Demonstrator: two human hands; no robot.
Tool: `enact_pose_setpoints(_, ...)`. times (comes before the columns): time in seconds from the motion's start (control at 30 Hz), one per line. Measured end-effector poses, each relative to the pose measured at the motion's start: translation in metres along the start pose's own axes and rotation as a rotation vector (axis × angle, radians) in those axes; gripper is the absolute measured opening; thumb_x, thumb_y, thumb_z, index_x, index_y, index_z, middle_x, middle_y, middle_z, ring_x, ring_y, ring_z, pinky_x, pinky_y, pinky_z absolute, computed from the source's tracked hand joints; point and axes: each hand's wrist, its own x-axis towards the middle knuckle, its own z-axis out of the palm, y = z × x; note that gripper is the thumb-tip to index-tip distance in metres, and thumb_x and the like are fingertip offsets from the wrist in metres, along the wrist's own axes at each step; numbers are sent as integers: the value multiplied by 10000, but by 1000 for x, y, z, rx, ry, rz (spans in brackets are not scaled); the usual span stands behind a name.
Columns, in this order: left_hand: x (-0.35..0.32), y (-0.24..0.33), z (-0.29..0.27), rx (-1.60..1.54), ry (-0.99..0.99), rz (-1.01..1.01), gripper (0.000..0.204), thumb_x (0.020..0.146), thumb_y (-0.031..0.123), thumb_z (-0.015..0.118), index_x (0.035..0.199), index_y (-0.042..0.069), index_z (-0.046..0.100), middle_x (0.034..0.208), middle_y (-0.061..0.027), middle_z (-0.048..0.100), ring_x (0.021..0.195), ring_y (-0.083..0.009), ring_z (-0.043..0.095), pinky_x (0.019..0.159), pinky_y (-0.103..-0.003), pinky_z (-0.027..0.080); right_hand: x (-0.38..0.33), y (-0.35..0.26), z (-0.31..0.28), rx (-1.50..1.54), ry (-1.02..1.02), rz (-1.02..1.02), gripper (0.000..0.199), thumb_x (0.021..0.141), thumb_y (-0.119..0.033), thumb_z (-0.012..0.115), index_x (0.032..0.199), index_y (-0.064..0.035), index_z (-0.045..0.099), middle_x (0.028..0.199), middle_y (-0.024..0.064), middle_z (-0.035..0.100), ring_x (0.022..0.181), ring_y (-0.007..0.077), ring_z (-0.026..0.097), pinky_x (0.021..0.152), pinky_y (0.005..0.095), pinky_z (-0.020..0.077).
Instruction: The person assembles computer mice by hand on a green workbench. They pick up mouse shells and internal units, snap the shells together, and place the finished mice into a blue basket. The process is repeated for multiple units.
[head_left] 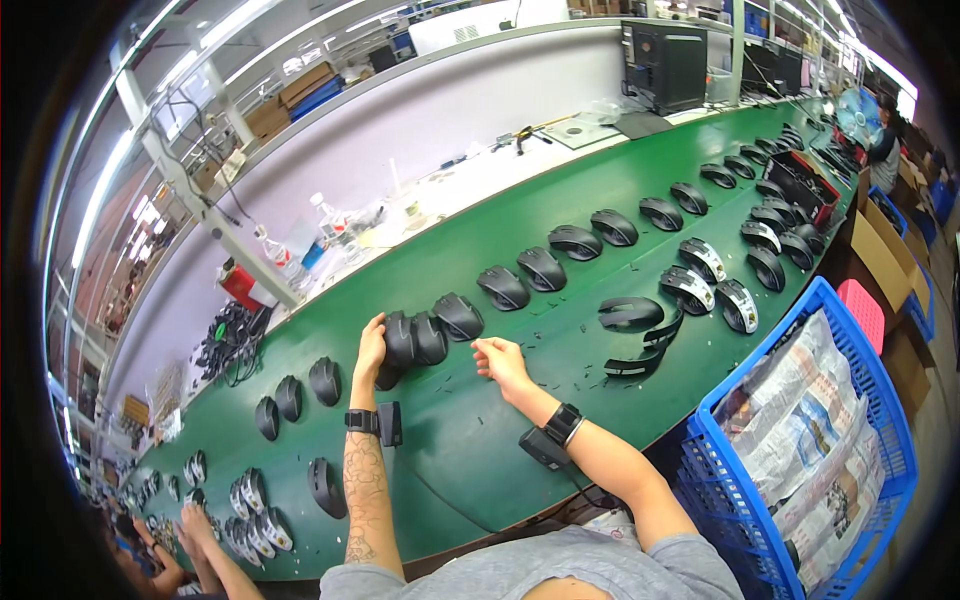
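My left hand (370, 352) rests with its fingers stretched along the left side of a black computer mouse (400, 340). More black mice stand close together there, one mouse (430, 338) right beside it and another mouse (459, 316) just to the right. A dark shape below my left palm is partly hidden. My right hand (503, 366) is closed in a pinch above the green bench, just right of these mice and apart from them. Whatever its fingertips hold, if anything, is too small to make out. Both wrists wear black straps with dark boxes.
Black mice run in a row along the green bench (450, 440). White-patterned mice (688, 288) and curved black pieces (635, 366) lie at right, among dark scraps. A blue basket (703, 425) of wrapped packages stands at my right. Another person's hands (197, 530) work at lower left.
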Motion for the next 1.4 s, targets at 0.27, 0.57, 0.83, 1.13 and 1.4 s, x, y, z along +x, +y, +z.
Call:
enact_pose_setpoints(0.27, -17, -38, -29, 439, 153, 82, 374, 940, 192, 368, 1246, 20, 497, 1207, -232, 546, 1162, -346, 502, 968, -364, 397, -2, -3, 5, -69, -27, -27, 201, 900, -249, 553, 891, -67, 637, 795, 7, 589, 699, 82, 529, 606, 234, 459)
enact_pose_setpoints(0.57, -43, -26, 7, 875, 426, 170, 339, 919, 194, 468, 1226, 56, 503, 1330, -201, 375, 1243, -376, 314, 1008, -491, 293, -26, -73, -7, -779, -108, -671, 141, 759, -125, 637, 853, -20, 624, 805, 120, 640, 755, 232, 618, 660, 347, 494)
enact_pose_setpoints(0.83, -87, 109, 72, 450, 127, 678, 373, 782, 107, 625, 1136, 25, 537, 1267, -197, 451, 1200, -337, 407, 976, -439, 350, -119, -128, -115, -1660, 350, -668, 316, 662, 44, 615, 964, -45, 588, 979, 108, 548, 999, 278, 504, 836, 367, 442)
enact_pose_setpoints(1.13, -143, 153, 205, -193, -912, 382, 426, 822, 58, 636, 1214, -10, 484, 1111, -107, 581, 1004, -170, 571, 830, -303, 489, -148, -94, -155, -1614, 247, -833, 508, 700, 40, 553, 1200, -48, 547, 949, 96, 569, 927, 272, 537, 859, 361, 433)
enact_pose_setpoints(1.4, -152, 138, 234, -374, -1060, 334, 246, 832, 40, 624, 1066, -28, 588, 1000, -107, 645, 940, -165, 620, 841, -298, 497, -148, -103, -157, -1523, 190, -708, 701, 634, -14, 633, 1308, -48, 444, 895, 145, 556, 874, 304, 542, 806, 372, 446)
